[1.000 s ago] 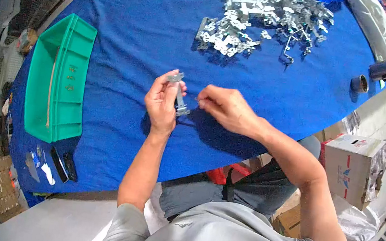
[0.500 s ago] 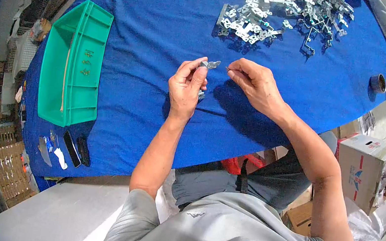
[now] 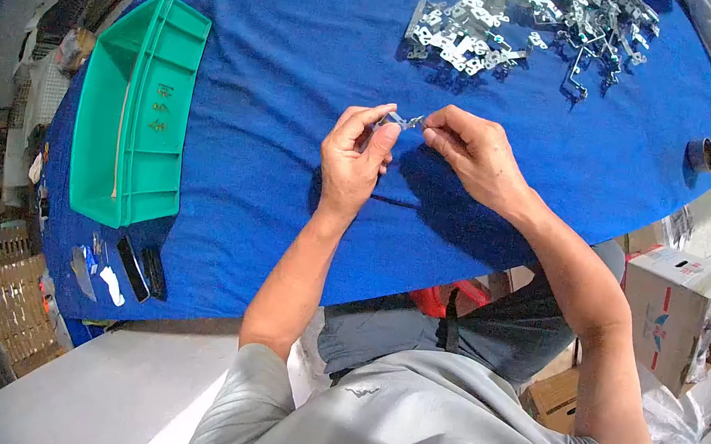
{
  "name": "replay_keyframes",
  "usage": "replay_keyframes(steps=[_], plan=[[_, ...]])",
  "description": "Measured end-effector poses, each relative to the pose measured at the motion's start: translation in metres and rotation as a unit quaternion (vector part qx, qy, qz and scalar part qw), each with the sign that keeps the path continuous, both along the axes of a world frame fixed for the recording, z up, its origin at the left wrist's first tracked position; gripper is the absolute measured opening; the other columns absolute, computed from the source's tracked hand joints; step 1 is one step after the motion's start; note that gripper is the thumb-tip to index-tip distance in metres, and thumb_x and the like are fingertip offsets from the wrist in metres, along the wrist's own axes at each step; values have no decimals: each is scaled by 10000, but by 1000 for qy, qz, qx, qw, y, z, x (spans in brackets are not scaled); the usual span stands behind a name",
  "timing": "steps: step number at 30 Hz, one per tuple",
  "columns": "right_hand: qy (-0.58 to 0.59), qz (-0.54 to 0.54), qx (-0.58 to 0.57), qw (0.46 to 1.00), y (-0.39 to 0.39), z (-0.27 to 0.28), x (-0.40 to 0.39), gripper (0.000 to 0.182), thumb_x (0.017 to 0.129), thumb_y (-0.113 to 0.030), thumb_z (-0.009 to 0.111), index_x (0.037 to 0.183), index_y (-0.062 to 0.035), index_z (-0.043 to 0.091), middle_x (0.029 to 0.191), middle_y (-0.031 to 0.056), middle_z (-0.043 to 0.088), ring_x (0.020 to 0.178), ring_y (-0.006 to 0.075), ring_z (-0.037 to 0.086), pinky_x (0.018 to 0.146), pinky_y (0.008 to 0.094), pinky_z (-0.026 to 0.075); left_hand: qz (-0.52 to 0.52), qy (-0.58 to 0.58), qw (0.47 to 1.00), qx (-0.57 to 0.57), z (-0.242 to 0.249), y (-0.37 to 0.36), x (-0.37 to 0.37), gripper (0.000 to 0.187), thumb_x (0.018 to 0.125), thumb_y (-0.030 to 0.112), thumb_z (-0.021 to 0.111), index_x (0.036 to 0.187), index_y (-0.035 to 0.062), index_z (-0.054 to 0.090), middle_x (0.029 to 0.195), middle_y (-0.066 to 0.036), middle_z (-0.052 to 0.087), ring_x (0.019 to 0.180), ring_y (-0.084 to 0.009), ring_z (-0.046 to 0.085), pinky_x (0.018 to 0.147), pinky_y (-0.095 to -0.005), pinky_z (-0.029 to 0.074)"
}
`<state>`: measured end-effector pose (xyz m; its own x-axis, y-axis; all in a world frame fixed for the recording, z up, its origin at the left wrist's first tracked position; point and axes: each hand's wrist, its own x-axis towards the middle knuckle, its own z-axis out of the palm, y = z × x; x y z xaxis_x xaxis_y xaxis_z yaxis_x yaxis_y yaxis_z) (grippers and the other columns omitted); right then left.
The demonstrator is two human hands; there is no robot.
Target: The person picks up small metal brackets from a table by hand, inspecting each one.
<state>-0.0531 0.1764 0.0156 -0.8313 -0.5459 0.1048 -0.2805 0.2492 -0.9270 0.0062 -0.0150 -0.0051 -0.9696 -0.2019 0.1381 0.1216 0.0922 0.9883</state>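
Observation:
Between the thumb and fingers of my left hand (image 3: 353,162) is a small bent metal bracket (image 3: 404,122), silvery and pointing to the right. My right hand (image 3: 476,153) is pinched at the bracket's right end; whatever lies between those fingertips is too small to make out. Both hands are held over the blue cloth (image 3: 286,74). Farther back on the cloth lies a loose heap of similar metal brackets (image 3: 471,33).
A green plastic bin (image 3: 168,111) lies on its side at the left. Below it are a black case (image 3: 133,270) and small tools. A roll of tape (image 3: 701,154) sits near the right edge. A white carton (image 3: 669,306) stands beside the table.
My left hand has moved slightly right and turned, bringing the bracket against my right fingertips. The gap between the hands has closed. My right hand has barely moved.

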Motion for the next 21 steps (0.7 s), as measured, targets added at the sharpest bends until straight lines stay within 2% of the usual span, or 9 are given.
replay_keyframes(steps=[4, 7, 9, 10, 12, 14, 15, 17, 21], plan=[[-34, -9, 20, 999, 0, 3, 0, 156, 968, -139, 626, 1007, 12, 624, 779, 173, 634, 694, 234, 622, 645, 388, 495, -3, 5, 1000, -13, 1, 0, 0, 235, 970, 120, 673, 1174, 5, 689, 924, -12, 589, 633, -51, 552, 500, -197, 439], [-18, -5, 21, 1000, 1, 0, -1, 149, 967, -133, 623, 1001, 13, 619, 786, 177, 639, 697, 251, 636, 641, 393, 494, 2, -12, 1000, -19, 1, -1, 1, 233, 949, 87, 691, 1168, 8, 701, 942, -20, 620, 691, -70, 587, 575, -208, 475], [5, 1, 16, 1000, 2, -2, -2, 145, 966, -130, 623, 997, 12, 617, 788, 178, 641, 694, 254, 639, 635, 392, 492, -6, 54, 992, -114, -1, 0, 0, 254, 916, 46, 715, 1168, 9, 710, 968, -28, 657, 780, -90, 615, 681, -224, 497], [11, 1, 37, 999, 3, -2, -3, 145, 965, -128, 623, 1003, 12, 612, 792, 186, 642, 695, 260, 644, 634, 395, 493, 12, 85, 990, -112, -3, 4, -1, 283, 859, 59, 773, 1137, 32, 728, 880, -33, 679, 670, -57, 575, 578, -215, 466], [17, 4, 59, 998, 3, -3, -4, 146, 963, -127, 623, 1009, 11, 607, 795, 194, 642, 696, 266, 649, 634, 398, 494, 10, 92, 988, -124, -2, 4, -2, 289, 851, 50, 776, 1135, 37, 729, 874, -34, 679, 672, -58, 577, 578, -215, 467], [-41, -9, 35, 999, 2, -8, -4, 142, 962, -129, 618, 1035, -7, 616, 790, 147, 644, 663, 214, 627, 620, 371, 503, 8, 96, 988, -122, -3, 6, -1, 301, 834, 39, 785, 1130, 41, 731, 865, -38, 681, 665, -65, 579, 577, -225, 472], [-42, -6, 36, 998, 2, -9, -5, 142, 962, -129, 618, 1035, -7, 616, 790, 147, 644, 663, 214, 627, 620, 371, 503, 11, 95, 988, -122, -2, 5, 0, 301, 834, 39, 785, 1130, 41, 731, 865, -38, 681, 665, -65, 579, 577, -225, 472], [-160, -4, -34, 986, 2, -9, -7, 174, 965, -142, 604, 1084, -19, 636, 795, 60, 633, 673, 135, 593, 620, 312, 507, -8, 50, 990, -133, 2, 4, 2, 293, 858, 6, 756, 1149, 16, 725, 950, -47, 686, 824, -95, 630, 711, -234, 505], [-231, 18, -104, 967, 4, -6, -12, 228, 980, -176, 588, 1134, -20, 651, 817, -7, 607, 707, 78, 560, 633, 257, 500, -15, 47, 988, -148, 3, 3, 2, 286, 861, 7, 756, 1145, 14, 722, 949, -45, 685, 829, -88, 629, 715, -230, 505]])
